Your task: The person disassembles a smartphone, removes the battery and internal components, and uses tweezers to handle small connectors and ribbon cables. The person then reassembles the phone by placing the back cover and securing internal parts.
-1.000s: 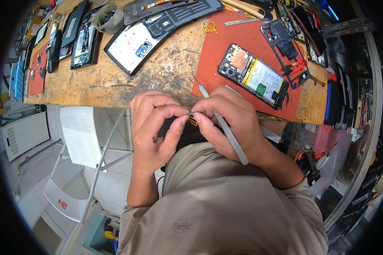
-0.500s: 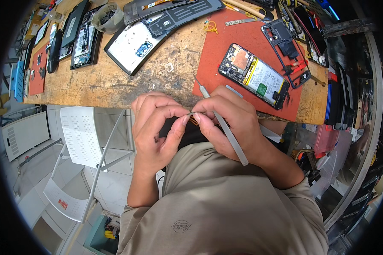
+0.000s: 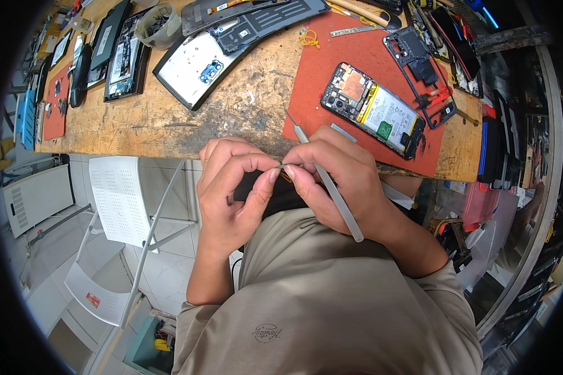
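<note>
My left hand (image 3: 234, 187) is closed in a pinch, thumb against forefinger, on a tiny dark part (image 3: 281, 166) in front of the bench edge. The same part is pinched from the other side by my right hand (image 3: 334, 178); its kind is too small to make out. Tucked in that right hand is a slim grey metal tool (image 3: 341, 209) with a thin pointed tip, slanting up past the fingers toward the bench. Beyond my hands an opened phone (image 3: 374, 111) lies on a red mat (image 3: 306, 94), its battery and copper-coloured shield showing.
A wooden bench (image 3: 169, 134) runs across the top. On it lie phone frames, a white-faced panel (image 3: 184, 72), a plastic cup (image 3: 158, 28) and red-handled pliers (image 3: 435, 97). A white folding chair (image 3: 116, 200) stands at left; a metal-edged rack (image 3: 553, 125) at right.
My left hand has shifted very slightly, its outer fingers closing in a little. Both hands keep the same pinch, and the metal tool has barely moved.
</note>
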{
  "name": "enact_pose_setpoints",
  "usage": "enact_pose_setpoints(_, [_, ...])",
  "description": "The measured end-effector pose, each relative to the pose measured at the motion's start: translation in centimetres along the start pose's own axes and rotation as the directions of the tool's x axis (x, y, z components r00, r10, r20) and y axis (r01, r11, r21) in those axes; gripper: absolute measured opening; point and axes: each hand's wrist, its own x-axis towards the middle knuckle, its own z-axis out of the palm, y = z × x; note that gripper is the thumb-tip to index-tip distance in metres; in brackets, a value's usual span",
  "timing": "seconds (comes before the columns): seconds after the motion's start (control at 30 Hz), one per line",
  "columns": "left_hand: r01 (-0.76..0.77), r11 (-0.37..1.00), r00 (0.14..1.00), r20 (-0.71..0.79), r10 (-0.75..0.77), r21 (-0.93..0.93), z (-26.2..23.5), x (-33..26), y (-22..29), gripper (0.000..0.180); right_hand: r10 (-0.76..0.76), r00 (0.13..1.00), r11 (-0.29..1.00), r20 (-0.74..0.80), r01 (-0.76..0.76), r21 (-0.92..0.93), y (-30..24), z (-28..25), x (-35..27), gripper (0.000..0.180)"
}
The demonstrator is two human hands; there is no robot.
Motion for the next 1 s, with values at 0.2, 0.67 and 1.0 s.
enact_pose_setpoints(0.2, [-0.018,0.999,1.0,-0.007,0.018,0.042,0.24,0.0,0.22,0.017,-0.011,1.0,1.0,-0.018,0.011,0.001,0.13,0.18,-0.09,0.016])
enact_pose_setpoints(0.67, [0.111,0.993,0.994,0.017,-0.11,-0.028,0.37,-0.03,0.67,0.013,0.097,0.995,0.992,0.033,-0.1,0.078,-0.01,-0.49,-0.03,0.013])
enact_pose_setpoints(1.0, [0.106,0.991,0.994,0.014,-0.106,-0.085,0.43,-0.16,0.94,0.013,0.034,0.999,0.999,-0.005,-0.034,0.024,-0.39,-0.22,-0.25,0.014])
